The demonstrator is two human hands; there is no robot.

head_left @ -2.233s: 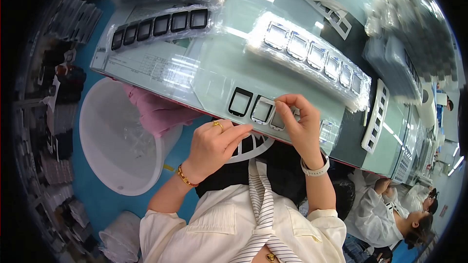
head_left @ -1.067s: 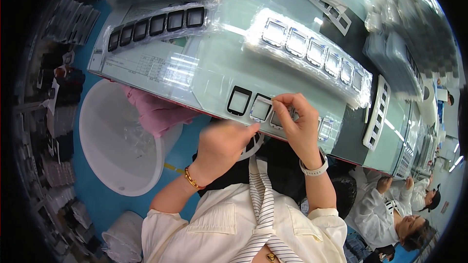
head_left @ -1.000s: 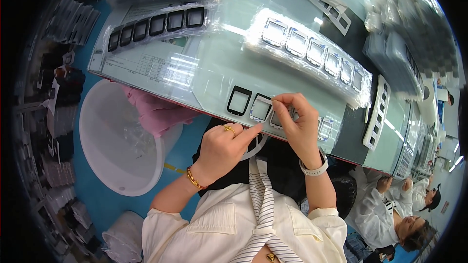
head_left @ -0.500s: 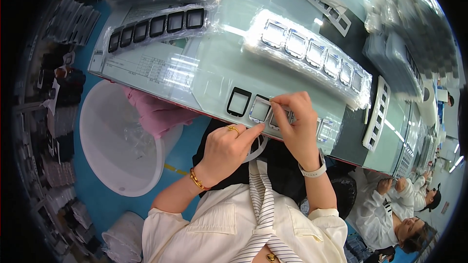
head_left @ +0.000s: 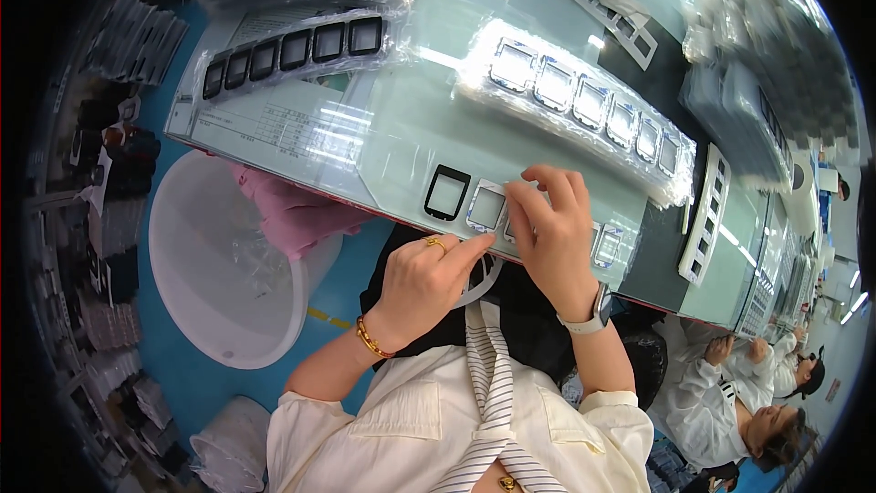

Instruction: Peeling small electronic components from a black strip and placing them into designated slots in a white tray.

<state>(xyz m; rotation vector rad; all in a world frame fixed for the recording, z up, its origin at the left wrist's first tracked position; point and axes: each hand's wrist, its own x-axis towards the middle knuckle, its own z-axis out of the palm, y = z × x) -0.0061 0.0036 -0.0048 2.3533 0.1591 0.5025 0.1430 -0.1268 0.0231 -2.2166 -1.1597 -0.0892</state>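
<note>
A small rounded rectangular frame with white, blue-marked edging (head_left: pixel 474 206) lies near the table's front edge. My left hand (head_left: pixel 422 272) is mostly closed, its pointing index finger pressed on the frame's lower corner; the thumb is largely hidden. My right hand (head_left: pixel 558 230) hovers at the frame's upper right corner, one fingertip touching or nearly touching it, other fingers bent and spread apart. To the left lies a bare black frame (head_left: pixel 432 192). Right of my right hand is another white-edged frame (head_left: pixel 606 246). More of this row is hidden under that hand.
A clear plastic tray (head_left: pixel 630 155) of several white-edged frames lies beyond my hands, and a strip of black frames (head_left: pixel 294 49) at far left. White cut-out strips (head_left: pixel 692 260) lie right. Below the table edge stand a white bin (head_left: pixel 228 347) and pink cloth (head_left: pixel 292 217). Co-workers (head_left: pixel 721 411) sit right.
My right hand has turned slightly and its fingers have spread. The dark edge along the frame's top now shows white. My left hand has stayed in place.
</note>
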